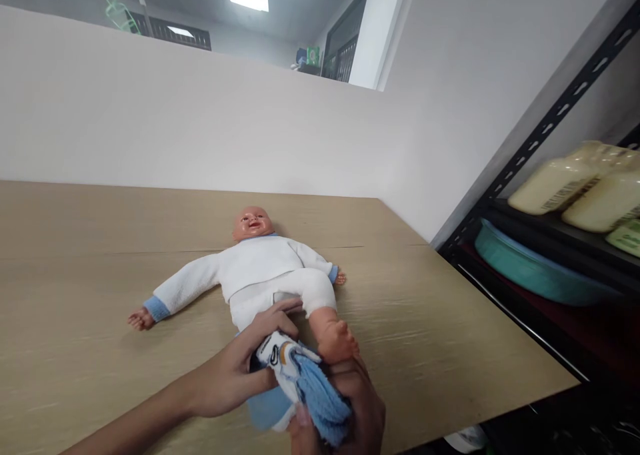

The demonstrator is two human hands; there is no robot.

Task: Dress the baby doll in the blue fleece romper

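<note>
A baby doll (270, 265) lies on its back on the wooden table, in a white fleecy top with blue cuffs and white trousers. One of its legs is bent, and the bare foot (336, 335) shows at the right. Low in the view, my left hand (240, 368) pinches a bunched white-and-blue terry sock (315, 381) with dark and orange marks. My right hand (357, 401) grips the sock's blue end from the right, just below the bare foot. Under my hands lies a blue cuff (270, 408); the doll's other foot cannot be made out.
The wooden table (425, 328) meets a white wall (200, 128) at the back. On the right, a black metal shelf (555, 118) holds cream-coloured bottles (555, 185) above a teal basin (540, 268). Something white (465, 439) shows below the table's right edge.
</note>
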